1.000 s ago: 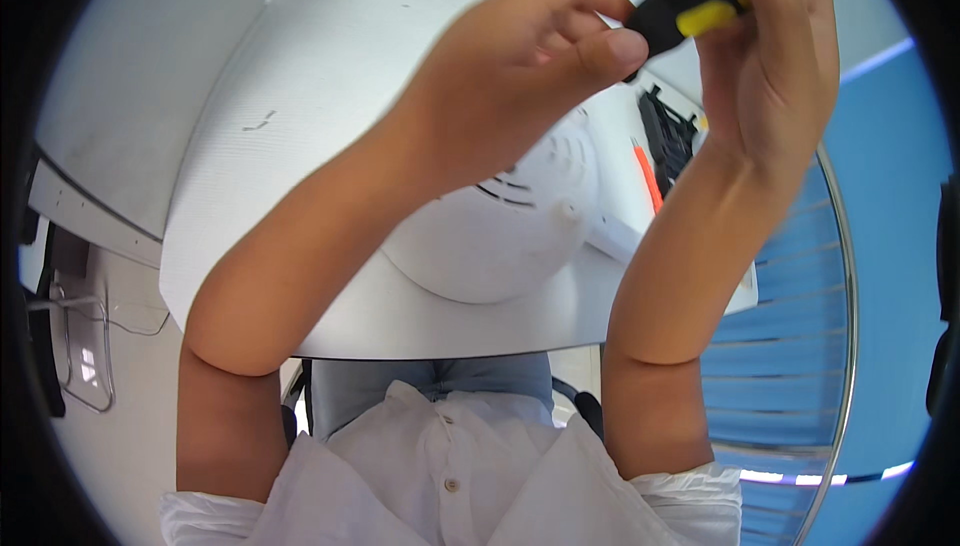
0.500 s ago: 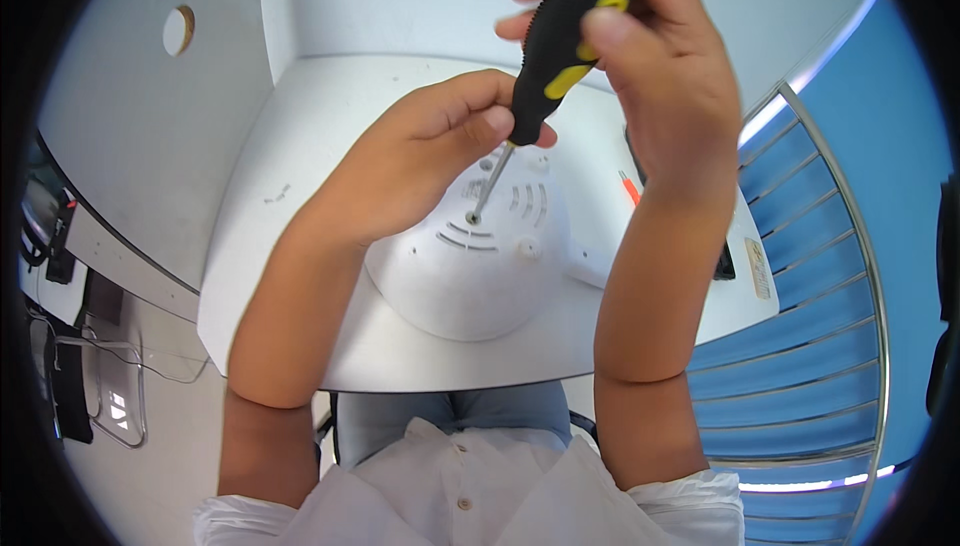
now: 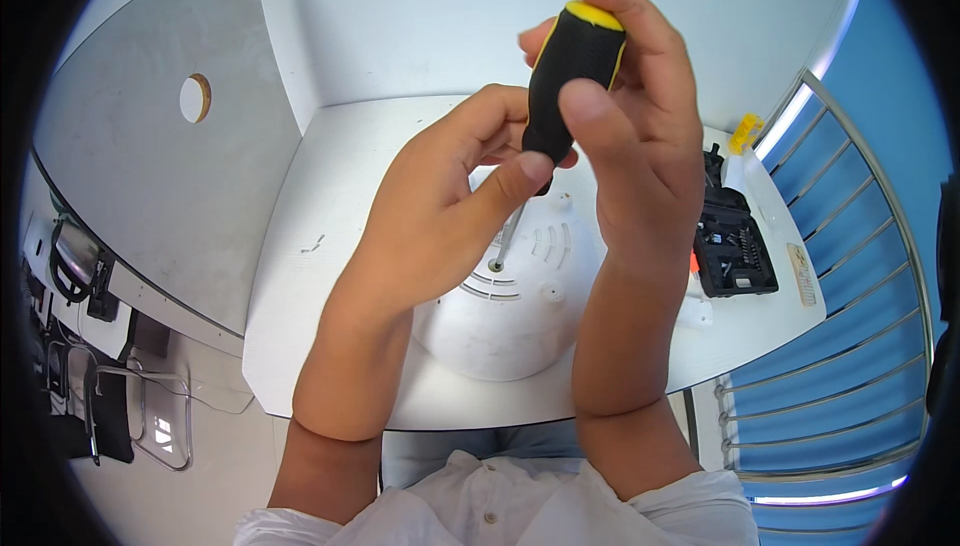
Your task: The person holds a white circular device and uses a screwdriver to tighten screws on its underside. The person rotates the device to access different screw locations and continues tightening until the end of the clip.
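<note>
A screwdriver with a black and yellow handle (image 3: pixel 572 71) stands slightly tilted over a white dome-shaped plastic housing (image 3: pixel 500 336). Its metal shaft runs down into a round hole near the curved slots; the tip itself is hidden there. My left hand (image 3: pixel 430 201) pinches the lower end of the handle between thumb and fingers. Higher up, my right hand (image 3: pixel 645 116) holds the thick part of the handle, thumb in front and fingers loosely curled behind. The far part of the housing is covered by my left hand.
The housing rests on a white table (image 3: pixel 330 206). An open black tool case (image 3: pixel 735 246) lies to the right, with a yellow object (image 3: pixel 746 133) behind it. A metal railing (image 3: pixel 865 151) borders the right side; a grey panel (image 3: pixel 130 136) stands at left.
The screwdriver handle has turned, so its yellow side patches now face away. My right hand has shifted its fingers around it. The whole view has moved, showing more of the tool case.
</note>
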Demonstrator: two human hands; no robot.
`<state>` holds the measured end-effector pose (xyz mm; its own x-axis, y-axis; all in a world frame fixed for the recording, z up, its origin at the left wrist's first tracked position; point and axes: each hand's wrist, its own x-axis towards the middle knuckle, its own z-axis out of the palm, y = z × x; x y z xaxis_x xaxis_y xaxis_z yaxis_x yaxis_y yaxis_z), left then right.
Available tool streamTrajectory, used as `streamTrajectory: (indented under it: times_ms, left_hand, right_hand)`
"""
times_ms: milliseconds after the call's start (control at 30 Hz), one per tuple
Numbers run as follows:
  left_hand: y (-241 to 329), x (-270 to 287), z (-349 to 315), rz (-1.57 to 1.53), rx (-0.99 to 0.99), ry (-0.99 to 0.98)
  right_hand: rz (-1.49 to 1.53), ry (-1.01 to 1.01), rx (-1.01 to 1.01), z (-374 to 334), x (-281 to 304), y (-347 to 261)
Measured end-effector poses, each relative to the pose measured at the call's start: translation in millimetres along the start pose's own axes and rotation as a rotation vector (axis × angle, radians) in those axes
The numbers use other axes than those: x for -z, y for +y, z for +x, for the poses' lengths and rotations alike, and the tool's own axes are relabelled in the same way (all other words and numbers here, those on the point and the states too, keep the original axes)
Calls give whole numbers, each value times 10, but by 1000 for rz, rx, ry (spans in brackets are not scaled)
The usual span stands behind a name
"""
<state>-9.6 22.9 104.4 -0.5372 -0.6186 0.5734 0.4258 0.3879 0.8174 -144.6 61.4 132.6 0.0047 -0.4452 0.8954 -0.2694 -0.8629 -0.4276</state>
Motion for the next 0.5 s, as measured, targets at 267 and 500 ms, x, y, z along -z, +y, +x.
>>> streamTrajectory:
  times_ms: [267,500]
  left_hand:
    - [-122,-86,38,28,-134,30]
    - [-118,19,4,-96,-37,-82]
  right_hand:
    - [-20,-21,29,-74,47,41]
    - [21,-77,15,-71,76,75]
